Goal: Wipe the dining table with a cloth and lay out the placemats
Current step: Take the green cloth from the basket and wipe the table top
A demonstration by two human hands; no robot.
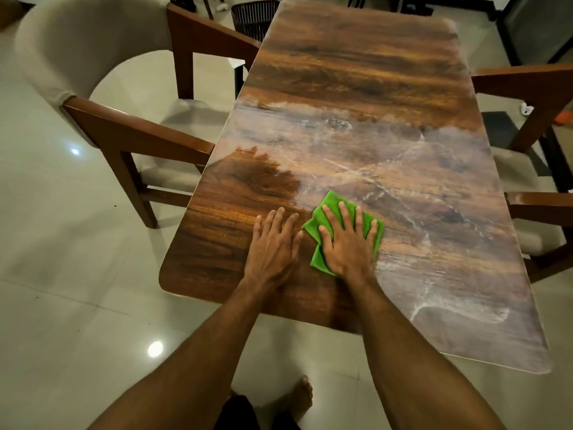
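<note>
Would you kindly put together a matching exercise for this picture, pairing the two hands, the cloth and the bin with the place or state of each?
Column A
1. left hand
2. right hand
3. green cloth
4. dark bin

Column B
a. lies under a palm
b. stands on the floor beyond the far left corner of the table
c. rests flat on bare wood
d. presses flat on the cloth

Pairs: 1-c, 2-d, 3-a, 4-b
</note>
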